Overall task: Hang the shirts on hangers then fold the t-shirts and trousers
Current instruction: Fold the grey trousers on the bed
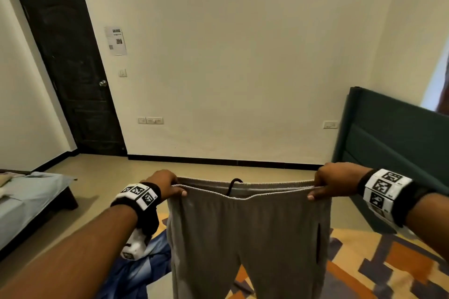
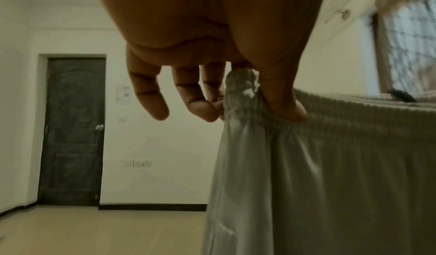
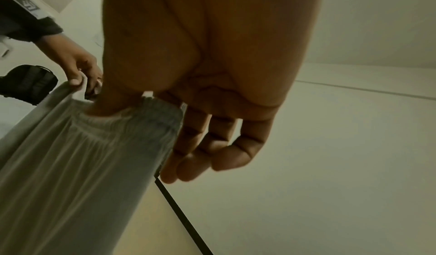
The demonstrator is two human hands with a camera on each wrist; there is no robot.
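Grey trousers (image 1: 245, 238) hang in the air in front of me, held stretched by the elastic waistband, legs dropping out of view below. My left hand (image 1: 167, 185) pinches the waistband's left end between thumb and forefinger; in the left wrist view the left hand (image 2: 254, 98) pinches the bunched trousers (image 2: 306, 166), other fingers loosely curled. My right hand (image 1: 325, 183) pinches the right end the same way. In the right wrist view my right hand (image 3: 132, 102) has its thumb on the trousers (image 3: 82, 166). A black drawstring (image 1: 233, 184) loops inside the waistband.
A blue garment (image 1: 143, 267) lies crumpled on a patterned bedspread (image 1: 388, 262) below the trousers. A teal headboard (image 1: 393, 143) stands at the right. A low bed with a pale blue sheet (image 1: 29, 199) is at the left, a dark door (image 1: 70, 68) behind it.
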